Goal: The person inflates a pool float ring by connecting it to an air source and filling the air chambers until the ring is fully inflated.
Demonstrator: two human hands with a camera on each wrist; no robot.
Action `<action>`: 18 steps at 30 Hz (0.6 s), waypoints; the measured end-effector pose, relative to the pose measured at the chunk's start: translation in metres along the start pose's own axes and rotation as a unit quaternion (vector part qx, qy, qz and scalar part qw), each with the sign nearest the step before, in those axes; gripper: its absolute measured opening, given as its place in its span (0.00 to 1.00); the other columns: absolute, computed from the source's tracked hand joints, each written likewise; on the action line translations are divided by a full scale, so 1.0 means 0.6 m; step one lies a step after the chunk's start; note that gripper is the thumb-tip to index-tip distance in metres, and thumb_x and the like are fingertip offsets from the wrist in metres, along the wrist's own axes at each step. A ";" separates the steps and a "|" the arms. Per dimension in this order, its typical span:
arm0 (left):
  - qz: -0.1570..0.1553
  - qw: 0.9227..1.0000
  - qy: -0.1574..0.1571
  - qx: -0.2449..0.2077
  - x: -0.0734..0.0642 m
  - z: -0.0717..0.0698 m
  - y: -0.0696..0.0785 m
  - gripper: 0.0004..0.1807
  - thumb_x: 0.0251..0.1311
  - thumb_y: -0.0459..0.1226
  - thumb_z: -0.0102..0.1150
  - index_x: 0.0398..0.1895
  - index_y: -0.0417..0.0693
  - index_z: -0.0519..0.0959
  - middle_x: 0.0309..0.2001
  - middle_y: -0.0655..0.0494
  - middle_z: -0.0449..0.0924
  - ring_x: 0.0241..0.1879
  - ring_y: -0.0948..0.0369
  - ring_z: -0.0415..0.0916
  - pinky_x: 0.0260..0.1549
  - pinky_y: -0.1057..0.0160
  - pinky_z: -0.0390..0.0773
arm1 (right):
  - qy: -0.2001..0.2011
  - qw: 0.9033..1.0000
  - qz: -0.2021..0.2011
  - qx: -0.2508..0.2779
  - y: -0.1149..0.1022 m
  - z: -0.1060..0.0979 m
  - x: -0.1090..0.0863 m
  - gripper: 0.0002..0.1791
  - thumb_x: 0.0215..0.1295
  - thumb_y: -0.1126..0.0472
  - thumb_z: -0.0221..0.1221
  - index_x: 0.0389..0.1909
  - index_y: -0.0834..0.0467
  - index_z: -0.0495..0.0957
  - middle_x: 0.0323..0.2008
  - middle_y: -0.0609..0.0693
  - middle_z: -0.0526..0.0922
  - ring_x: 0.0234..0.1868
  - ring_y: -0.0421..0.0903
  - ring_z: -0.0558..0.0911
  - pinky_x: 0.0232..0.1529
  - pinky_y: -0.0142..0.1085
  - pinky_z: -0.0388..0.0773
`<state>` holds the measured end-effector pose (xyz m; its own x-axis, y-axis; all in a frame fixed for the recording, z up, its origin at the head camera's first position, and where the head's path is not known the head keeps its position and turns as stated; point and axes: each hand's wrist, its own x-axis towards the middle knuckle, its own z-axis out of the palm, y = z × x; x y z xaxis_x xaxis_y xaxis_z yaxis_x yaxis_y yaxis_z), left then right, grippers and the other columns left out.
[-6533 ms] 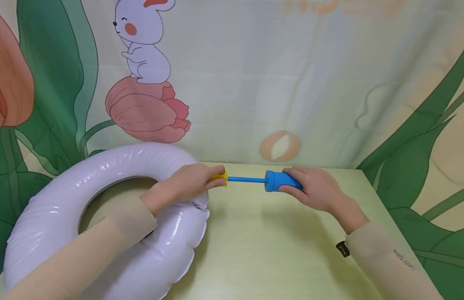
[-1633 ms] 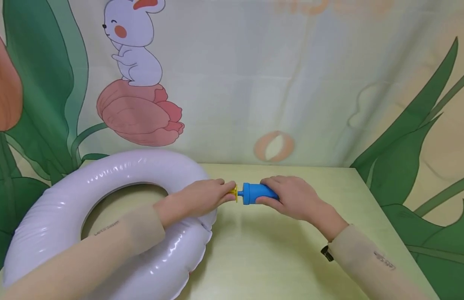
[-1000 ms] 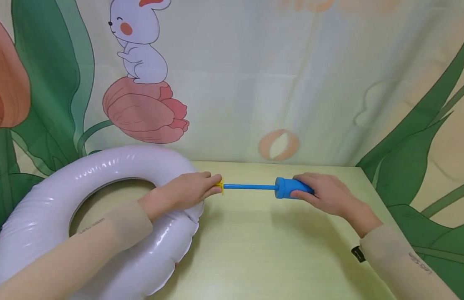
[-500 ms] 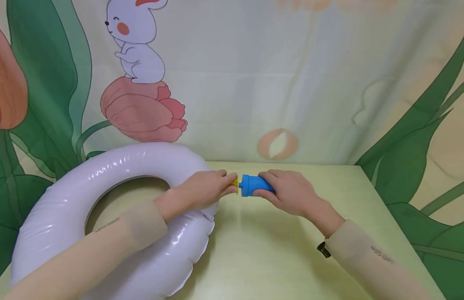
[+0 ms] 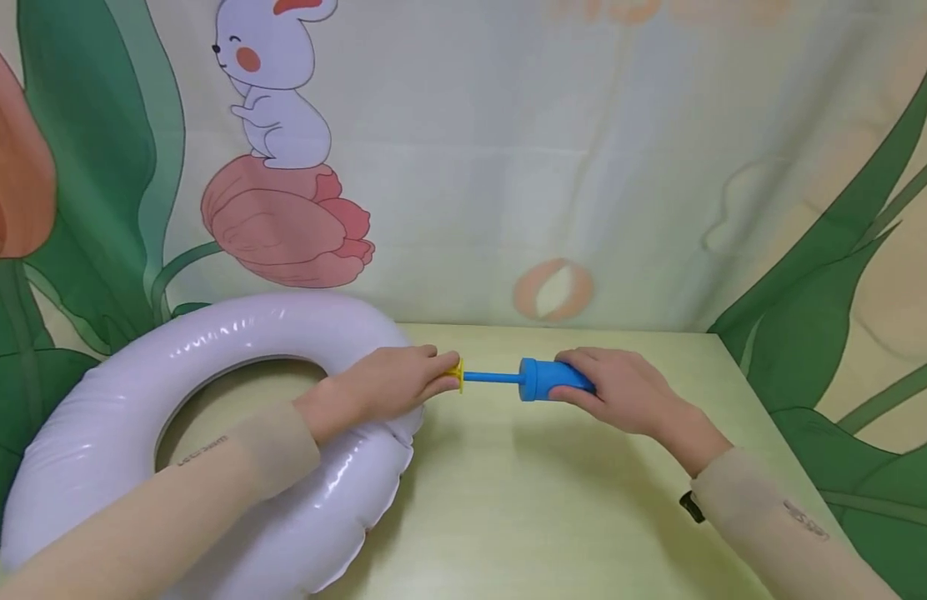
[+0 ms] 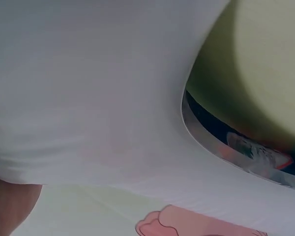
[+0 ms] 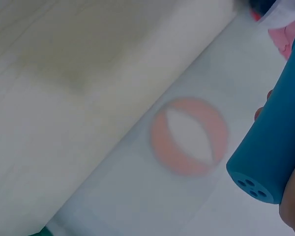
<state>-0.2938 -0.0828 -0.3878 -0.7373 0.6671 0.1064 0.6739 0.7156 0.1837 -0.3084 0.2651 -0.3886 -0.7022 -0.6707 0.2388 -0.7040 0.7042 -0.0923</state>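
A blue hand air pump [image 5: 542, 380] is held level above the table, its thin blue rod [image 5: 492, 377] drawn partway out. My left hand [image 5: 384, 382] grips the yellow handle [image 5: 461, 377] at the rod's end. Around the barrel, my right hand [image 5: 632, 392] curls its fingers and thumb. The right wrist view shows the barrel's end [image 7: 258, 189] with several small holes. Under my left forearm lies a white inflated swim ring [image 5: 81, 450], wrinkled along its seam; its white surface [image 6: 98, 98] fills much of the left wrist view. My left fingertips are mostly hidden.
A pale green table [image 5: 463, 517] extends under both hands, its right edge sloping toward me. Behind it hangs a curtain [image 5: 448, 208] printed with a rabbit, tulips and leaves. A dark strap piece [image 5: 692, 506] shows below my right cuff.
Over the last second the pump rod goes from far out, to almost fully in, to about halfway out. Both hands keep their grip, moving together then apart; the swim ring shifts slightly in view.
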 end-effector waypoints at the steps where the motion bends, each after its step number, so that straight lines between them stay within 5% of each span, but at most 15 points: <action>1: -0.001 1.000 0.000 -0.001 -0.003 0.000 -0.004 0.13 0.80 0.52 0.46 0.40 0.57 0.69 0.28 0.60 0.66 0.22 0.62 0.65 0.26 0.61 0.69 | 0.001 1.000 0.002 0.001 0.009 -0.004 -0.007 0.29 0.71 0.37 0.60 0.61 0.54 0.78 0.49 0.49 0.85 0.43 0.47 0.83 0.41 0.45 0.80; 10: -0.010 1.000 0.003 0.001 -0.016 -0.012 -0.013 0.13 0.80 0.50 0.47 0.39 0.55 0.67 0.28 0.59 0.65 0.23 0.61 0.64 0.28 0.60 0.69 | 0.010 1.000 0.015 -0.015 0.049 -0.022 -0.037 0.28 0.70 0.40 0.62 0.61 0.55 0.78 0.50 0.51 0.84 0.43 0.49 0.83 0.41 0.47 0.80; 18: 0.010 0.999 0.040 0.002 0.002 -0.014 0.016 0.12 0.79 0.48 0.50 0.38 0.53 0.68 0.27 0.59 0.64 0.22 0.61 0.64 0.23 0.61 0.66 | 0.003 0.999 0.004 -0.048 -0.005 -0.021 -0.001 0.31 0.72 0.39 0.60 0.62 0.58 0.77 0.51 0.53 0.84 0.45 0.51 0.84 0.42 0.48 0.81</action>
<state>-0.2885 -0.0771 -0.3779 -0.7255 0.6624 0.1867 0.6881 0.7039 0.1763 -0.3047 0.2663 -0.3762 -0.7065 -0.6644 0.2438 -0.6851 0.7284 -0.0003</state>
